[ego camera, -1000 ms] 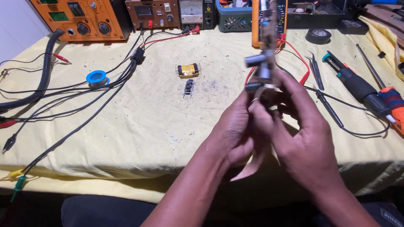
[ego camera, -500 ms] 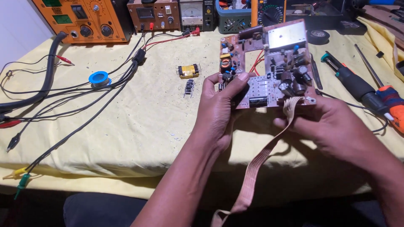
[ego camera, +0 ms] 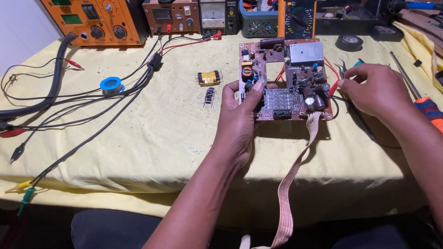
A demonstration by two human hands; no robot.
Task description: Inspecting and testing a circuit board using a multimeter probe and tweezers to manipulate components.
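I see my left hand [ego camera: 240,117] gripping the near left edge of a brown circuit board [ego camera: 281,99], thumb laid on top beside the small blue parts and the other fingers tucked under the board, out of sight; the board sits low over the yellow cloth [ego camera: 152,138], component side up, throwing a shadow just below it, and I cannot tell whether its far edge rests on the cloth; a silver metal shield [ego camera: 303,52] covers its far right corner, dark capacitors [ego camera: 316,99] crowd the right side, and a square hole opens near the middle. My right hand [ego camera: 376,90] lies at the board's right edge, fingers curled loosely together with the tips against the board's side near the red wires [ego camera: 333,87]; whether they pinch anything I cannot tell. A flat tan ribbon cable [ego camera: 295,170] runs from the board's near right corner, down over the table edge and out of view.

Left of the board lie a small yellow transformer [ego camera: 208,78] and a little row of dark parts [ego camera: 209,97]; farther left a blue solder spool [ego camera: 111,85] sits among black cables [ego camera: 115,110]; an orange bench unit [ego camera: 94,20] and a multimeter [ego camera: 296,18] stand along the far edge; a black tape roll [ego camera: 349,42] and a screwdriver [ego camera: 424,103] lie to the right.
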